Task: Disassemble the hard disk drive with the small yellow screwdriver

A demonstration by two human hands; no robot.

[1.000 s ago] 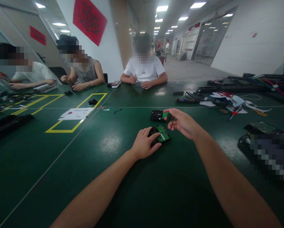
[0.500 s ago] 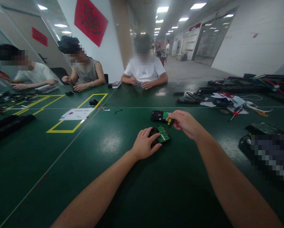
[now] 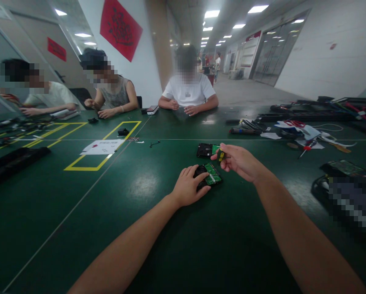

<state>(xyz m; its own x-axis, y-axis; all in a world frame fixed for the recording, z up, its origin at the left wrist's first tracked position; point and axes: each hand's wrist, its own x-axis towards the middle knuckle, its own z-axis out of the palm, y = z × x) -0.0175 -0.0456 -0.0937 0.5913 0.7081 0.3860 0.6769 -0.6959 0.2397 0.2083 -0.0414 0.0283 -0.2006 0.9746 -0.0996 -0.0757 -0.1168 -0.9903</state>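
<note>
My left hand holds a hard drive against the green table, its fingers over the black end and the thumb along the near side. The drive lies with its green circuit board facing up. Above the board's far right corner, my right hand grips a small screwdriver by its black and yellow handle. I cannot make out whether the tip touches the drive. Just beyond lies a second hard drive, also board side up, partly hidden by my right hand.
A red-handled screwdriver lies right, near cables and black frames. More circuit boards sit at the right edge. A paper sheet lies within yellow tape at left. Three people sit across the table, one directly opposite.
The whole view has shifted slightly, so things appear a little further right. My right hand with the screwdriver has risen very slightly. My left hand stays on the same hard drive.
</note>
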